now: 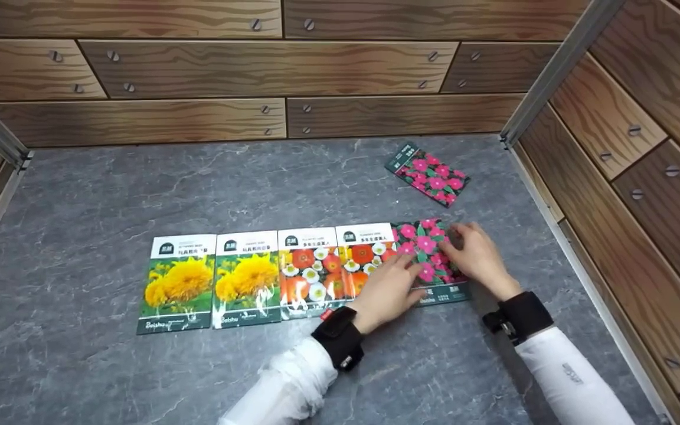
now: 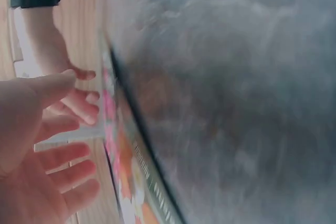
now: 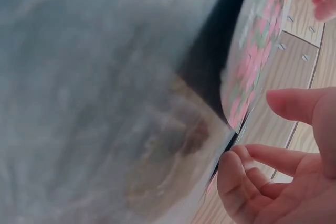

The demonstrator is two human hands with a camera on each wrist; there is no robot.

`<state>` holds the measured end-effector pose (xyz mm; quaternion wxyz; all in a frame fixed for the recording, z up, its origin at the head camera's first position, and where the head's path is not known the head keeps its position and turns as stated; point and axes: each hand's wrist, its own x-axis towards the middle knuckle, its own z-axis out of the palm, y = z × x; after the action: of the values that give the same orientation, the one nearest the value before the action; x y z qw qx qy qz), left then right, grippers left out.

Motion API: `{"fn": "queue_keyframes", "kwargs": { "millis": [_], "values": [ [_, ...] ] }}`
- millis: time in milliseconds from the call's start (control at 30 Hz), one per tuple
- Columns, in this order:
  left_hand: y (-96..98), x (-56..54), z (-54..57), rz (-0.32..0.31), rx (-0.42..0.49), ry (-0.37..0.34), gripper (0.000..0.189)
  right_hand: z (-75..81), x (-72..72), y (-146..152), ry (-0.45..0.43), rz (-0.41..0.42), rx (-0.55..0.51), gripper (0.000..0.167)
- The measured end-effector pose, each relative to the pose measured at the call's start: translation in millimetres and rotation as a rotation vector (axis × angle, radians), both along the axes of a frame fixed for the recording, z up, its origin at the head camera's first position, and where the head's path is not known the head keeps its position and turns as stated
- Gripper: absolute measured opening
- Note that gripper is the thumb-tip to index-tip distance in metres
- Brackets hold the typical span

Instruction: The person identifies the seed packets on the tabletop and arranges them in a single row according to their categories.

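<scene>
Five seed packets lie in a row in the head view. On the left are two yellow-flower packets (image 1: 179, 283) (image 1: 247, 278). Beside them come an orange-and-white poppy packet (image 1: 309, 271) and a second poppy packet (image 1: 356, 260), partly under my left hand (image 1: 388, 289). At the row's right end lies a pink-flower packet (image 1: 428, 248), its dark label band toward me. My left hand's relaxed fingers (image 2: 79, 156) reach over the poppy and pink packets. My right hand (image 1: 480, 257) touches the pink packet's right side, thumb apart from its bent fingers (image 3: 231, 182).
Another pink-flower packet (image 1: 431, 176) lies tilted at the back right, apart from the row. Wood-patterned panels (image 1: 269, 68) wall the back and sides of the grey marbled surface (image 1: 198, 183).
</scene>
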<state>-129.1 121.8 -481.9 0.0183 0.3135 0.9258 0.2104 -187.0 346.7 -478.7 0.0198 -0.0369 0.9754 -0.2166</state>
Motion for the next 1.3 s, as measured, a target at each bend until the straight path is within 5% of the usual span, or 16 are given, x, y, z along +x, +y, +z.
{"fn": "queue_keyframes", "kwargs": {
  "millis": [167,433,600,900,1300],
  "values": [
    [-19.2,-9.3,4.0,0.046,0.186,-0.008,0.050,2.5,-15.5,1.3,-0.006,-0.012,-0.035,0.062],
    [-55.8,-28.2,10.5,0.211,0.338,-0.162,0.050,3.2,-68.6,-4.1,-0.096,-0.034,0.001,0.070],
    [-75.6,-36.5,7.3,0.277,0.428,-0.200,0.048,1.6,-89.7,-6.6,-0.168,-0.058,0.072,0.069],
    [-102.6,-53.0,2.1,0.376,0.467,-0.230,0.044,-0.3,-98.7,-23.0,-0.189,-0.077,0.088,0.066],
    [-127.6,-76.5,0.1,0.475,0.451,-0.214,0.044,-2.3,-98.6,-88.7,-0.082,0.118,0.052,0.051]
  ]
}}
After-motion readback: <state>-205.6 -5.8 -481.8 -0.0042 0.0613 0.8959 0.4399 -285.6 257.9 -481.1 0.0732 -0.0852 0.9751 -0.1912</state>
